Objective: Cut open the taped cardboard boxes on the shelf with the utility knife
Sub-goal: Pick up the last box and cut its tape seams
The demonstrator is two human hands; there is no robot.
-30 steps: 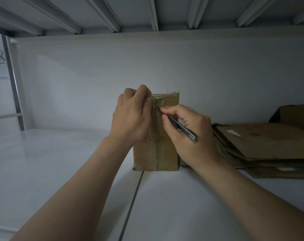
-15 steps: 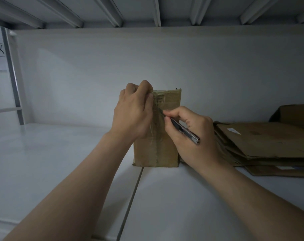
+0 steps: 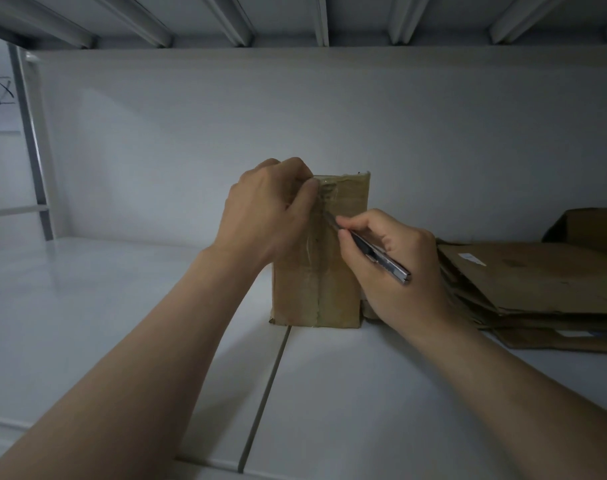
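1. The white shelf point(image 3: 97, 306) runs under both forearms and out to either side of the hands. A dark joint between its two panels passes between the arms and ends at the foot of the box.
2. A pile of flattened cardboard point(image 3: 537, 282) lies just right of the right hand, behind its wrist. It holds several sheets, but the dim light makes the exact count hard to tell. The pile runs out of view on the right.
3. One cardboard box point(image 3: 343, 282) stands upright on the shelf between the two hands, and a taped seam runs down its front. The left hand hides its upper left corner and the right hand covers part of its right edge.
4. The left hand point(image 3: 271, 216) grips the box's top left corner. The fingers curl over the top and the thumb presses the front face beside the seam.
5. The right hand point(image 3: 402, 271) holds the one utility knife point(image 3: 378, 252) like a pen, pinched between thumb and forefinger.
6. The knife's tip meets the seam just right of the left thumb. Its metal tail points back over the right hand. The blade itself is too small and dark to make out.
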